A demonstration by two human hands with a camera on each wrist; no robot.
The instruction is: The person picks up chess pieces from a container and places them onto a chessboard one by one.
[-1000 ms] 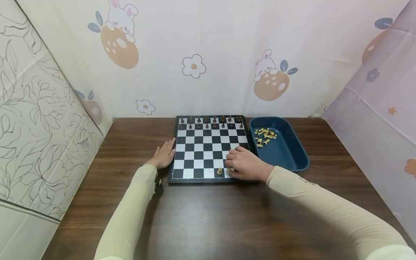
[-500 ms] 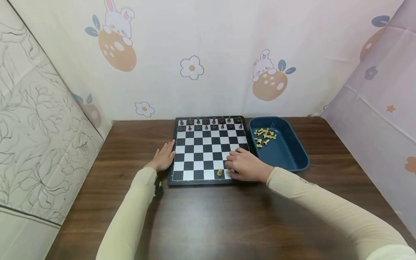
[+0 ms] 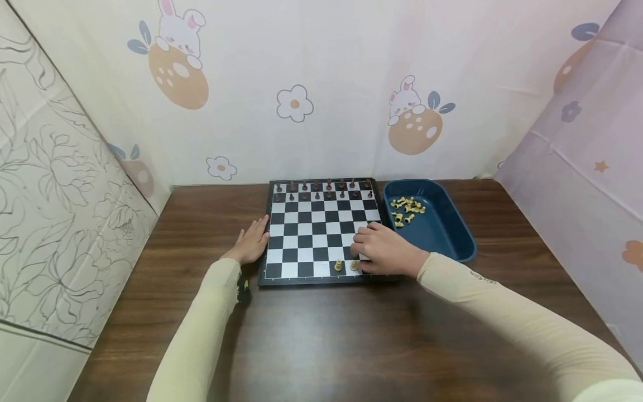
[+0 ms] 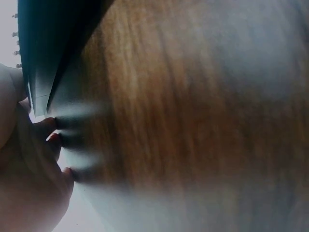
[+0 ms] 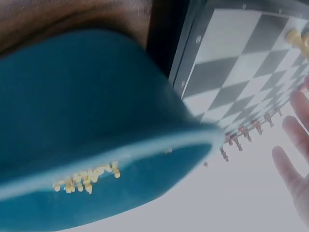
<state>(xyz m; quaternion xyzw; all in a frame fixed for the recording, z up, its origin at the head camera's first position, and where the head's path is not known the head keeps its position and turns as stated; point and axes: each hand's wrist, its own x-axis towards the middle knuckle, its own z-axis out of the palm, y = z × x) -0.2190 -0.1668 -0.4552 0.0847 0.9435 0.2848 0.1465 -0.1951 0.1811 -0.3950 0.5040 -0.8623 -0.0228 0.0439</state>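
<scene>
A black-and-white chessboard (image 3: 305,241) lies on the table, dark red chess pieces (image 3: 329,194) standing in two rows along its far side. Near its front edge stand two cream chess pieces, one cream piece (image 3: 338,266) to the left and another cream piece (image 3: 354,265) beside the right fingertips. My right hand (image 3: 384,248) hovers over the board's front right part. Its fingers (image 5: 295,135) look extended and apart from the cream pieces in the right wrist view. My left hand (image 3: 251,241) rests against the board's left edge, fingers straight.
A blue tray (image 3: 464,237) stands right of the board, close to its edge. Several cream chess pieces (image 3: 408,207) lie heaped in its left part. A brown wooden table (image 3: 311,340) carries everything, with a patterned curtain (image 3: 241,100) behind.
My right hand has loosened from the right-hand cream piece and shifted slightly right, so more of that piece shows. My left hand stays at the board's edge. The head view has shifted slightly.
</scene>
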